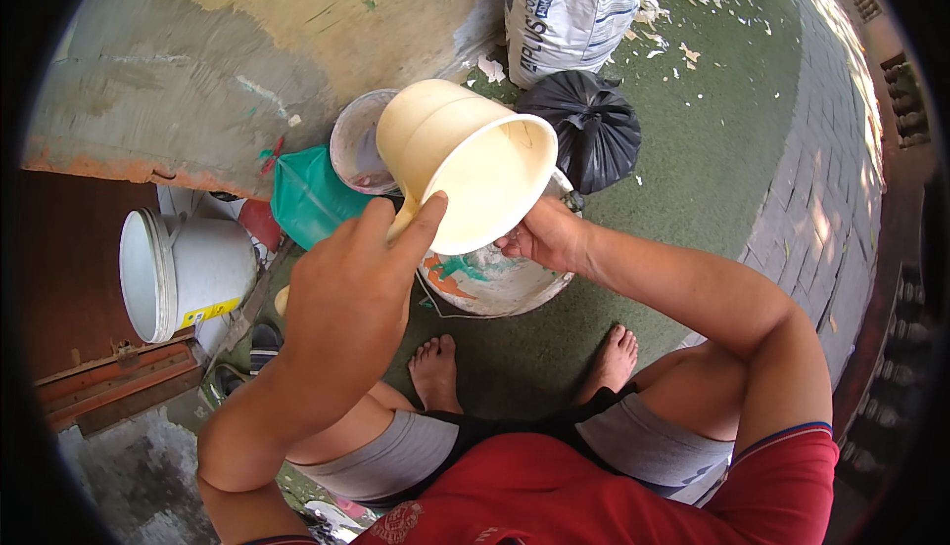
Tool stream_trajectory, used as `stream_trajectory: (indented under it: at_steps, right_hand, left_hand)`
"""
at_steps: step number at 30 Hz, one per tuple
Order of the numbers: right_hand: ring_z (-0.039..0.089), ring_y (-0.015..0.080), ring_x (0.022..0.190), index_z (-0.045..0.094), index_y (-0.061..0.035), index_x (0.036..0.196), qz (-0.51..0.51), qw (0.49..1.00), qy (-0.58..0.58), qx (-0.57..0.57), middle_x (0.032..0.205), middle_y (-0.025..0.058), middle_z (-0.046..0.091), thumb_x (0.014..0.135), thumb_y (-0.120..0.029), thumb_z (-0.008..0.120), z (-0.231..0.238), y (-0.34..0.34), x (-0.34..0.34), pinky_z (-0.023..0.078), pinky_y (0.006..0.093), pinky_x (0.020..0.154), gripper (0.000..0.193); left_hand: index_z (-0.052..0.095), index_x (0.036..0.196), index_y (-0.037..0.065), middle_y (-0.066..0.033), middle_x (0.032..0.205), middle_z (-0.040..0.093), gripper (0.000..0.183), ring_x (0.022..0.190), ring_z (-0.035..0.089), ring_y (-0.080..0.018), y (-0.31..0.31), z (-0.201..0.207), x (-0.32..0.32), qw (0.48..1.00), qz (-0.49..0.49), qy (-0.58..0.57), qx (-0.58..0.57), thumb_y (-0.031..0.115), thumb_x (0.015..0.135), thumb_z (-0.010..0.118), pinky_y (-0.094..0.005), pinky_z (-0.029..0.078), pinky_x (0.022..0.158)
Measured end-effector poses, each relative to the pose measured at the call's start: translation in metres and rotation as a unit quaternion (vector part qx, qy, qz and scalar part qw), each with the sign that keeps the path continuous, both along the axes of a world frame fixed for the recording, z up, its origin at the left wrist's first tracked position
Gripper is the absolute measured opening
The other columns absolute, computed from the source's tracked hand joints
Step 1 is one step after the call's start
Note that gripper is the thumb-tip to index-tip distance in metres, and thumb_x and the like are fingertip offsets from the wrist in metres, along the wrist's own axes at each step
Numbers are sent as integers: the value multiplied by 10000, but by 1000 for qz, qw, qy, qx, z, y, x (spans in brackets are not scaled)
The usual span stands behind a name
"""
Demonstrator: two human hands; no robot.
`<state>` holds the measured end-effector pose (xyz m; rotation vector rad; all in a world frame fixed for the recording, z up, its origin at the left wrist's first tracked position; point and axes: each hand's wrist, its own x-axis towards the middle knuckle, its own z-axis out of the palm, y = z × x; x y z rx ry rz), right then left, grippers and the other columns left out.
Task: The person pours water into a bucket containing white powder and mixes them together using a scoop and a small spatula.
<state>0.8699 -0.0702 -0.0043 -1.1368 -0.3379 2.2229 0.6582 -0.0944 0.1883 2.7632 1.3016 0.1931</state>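
My left hand (356, 288) is closed round the handle of a cream plastic water dipper (426, 139). The dipper is tilted, its wide mouth turned toward me and to the right. Below it stands a white bucket (524, 300) stained with green and orange, with something pale and wet inside. My right hand (546, 235) reaches over this bucket, just under the dipper's rim. Its fingers are curled, and the dipper hides part of them; whatever they hold, if anything, does not show.
Beyond the dipper are a smaller stained bucket (348, 144), a green plastic bag (312, 194), a knotted black bag (586, 130) and a white printed sack (569, 16). A white pail (188, 268) lies on its side at left. Pale flakes litter the green ground (693, 100).
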Motion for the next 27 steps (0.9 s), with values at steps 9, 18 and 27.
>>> stream_trajectory:
  at_steps: [9, 18, 27]
  right_hand:
    - [467, 34, 569, 638, -152, 1057, 16, 998, -55, 22, 740, -57, 588, 990, -335, 579, 1, 5, -2, 336, 203, 465, 204]
    - [389, 26, 558, 627, -186, 1130, 151, 977, -130, 80, 708, -70, 512, 989, -358, 545, 16, 8, -4, 311, 202, 471, 237]
    - [592, 256, 1175, 577, -82, 1321, 193, 681, -374, 599, 1324, 124, 609, 898, -132, 629, 5, 21, -19, 488, 380, 980, 429]
  left_hand:
    - [602, 1297, 70, -93, 868, 505, 528, 739, 583, -260, -1, 1, 1, 1000, -7, 15, 0, 38, 771, 593, -396, 491, 602]
    - [598, 1299, 58, -92, 886, 512, 515, 739, 582, -253, -2, 1, -3, 1000, -11, 22, 9, 55, 784, 587, -385, 488, 599]
    - [592, 1315, 115, -143, 888, 559, 475, 723, 594, -348, 5, 5, -21, 994, 50, -54, -76, 28, 850, 630, -418, 480, 629]
